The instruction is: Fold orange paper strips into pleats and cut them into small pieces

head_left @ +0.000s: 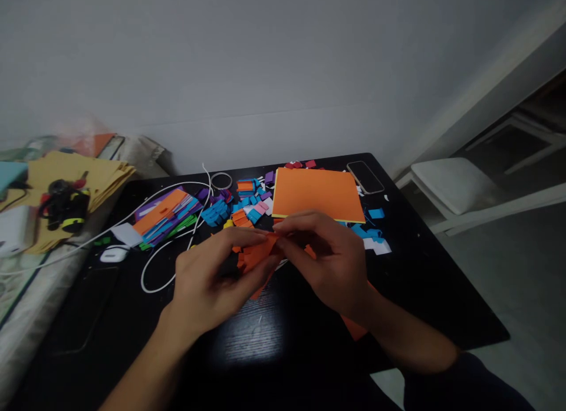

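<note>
Between both hands, above the black table (pixel 247 340), is a piece of orange paper (pixel 260 252). My left hand (pixel 212 278) pinches it from the left, with the thumb below and the fingers above. My right hand (pixel 331 260) grips its right end between thumb and fingertips, close to the left fingertips. Small orange paper pieces lie behind and under the hands, partly hidden. Another orange sheet (pixel 354 328) shows beneath my right forearm. Just beyond the hands rests a stack of orange paper (pixel 318 193) with a yellow edge.
Blue folded paper pieces (pixel 216 212) and other coloured bits lie behind my left hand. A pile of coloured strips (pixel 165 213), a white cable (pixel 154 290) and a white earphone case (pixel 114 254) are at left. A phone (pixel 365 177) lies back right; a white stool (pixel 455 184) stands beyond.
</note>
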Tool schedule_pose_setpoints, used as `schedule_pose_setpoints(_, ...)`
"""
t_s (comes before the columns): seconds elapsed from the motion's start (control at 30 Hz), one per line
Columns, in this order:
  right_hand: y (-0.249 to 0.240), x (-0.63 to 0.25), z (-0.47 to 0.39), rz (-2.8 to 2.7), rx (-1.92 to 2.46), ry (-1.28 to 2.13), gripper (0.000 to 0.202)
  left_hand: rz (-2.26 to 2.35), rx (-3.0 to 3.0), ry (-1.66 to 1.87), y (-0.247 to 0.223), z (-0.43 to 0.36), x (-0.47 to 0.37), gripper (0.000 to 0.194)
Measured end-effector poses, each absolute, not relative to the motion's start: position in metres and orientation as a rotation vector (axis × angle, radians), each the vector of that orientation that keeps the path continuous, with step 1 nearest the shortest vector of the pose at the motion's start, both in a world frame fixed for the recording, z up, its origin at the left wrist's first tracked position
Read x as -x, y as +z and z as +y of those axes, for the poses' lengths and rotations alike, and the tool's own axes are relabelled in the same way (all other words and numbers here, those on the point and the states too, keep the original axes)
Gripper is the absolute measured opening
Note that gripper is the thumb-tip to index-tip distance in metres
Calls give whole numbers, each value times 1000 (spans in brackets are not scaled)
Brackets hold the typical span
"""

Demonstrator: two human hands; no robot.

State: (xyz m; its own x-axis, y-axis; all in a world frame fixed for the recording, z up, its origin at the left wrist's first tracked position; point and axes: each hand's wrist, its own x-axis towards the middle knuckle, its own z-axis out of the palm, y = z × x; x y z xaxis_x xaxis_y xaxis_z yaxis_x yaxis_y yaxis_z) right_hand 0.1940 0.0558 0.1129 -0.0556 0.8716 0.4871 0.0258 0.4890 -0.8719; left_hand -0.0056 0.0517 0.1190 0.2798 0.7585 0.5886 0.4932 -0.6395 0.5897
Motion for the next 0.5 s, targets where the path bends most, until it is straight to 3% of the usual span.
schedule_pose_setpoints(0.5, 111, -195, 58, -1522, 867, 852, 20, 1218, -2238, 1305, 120, 53, 2, 13)
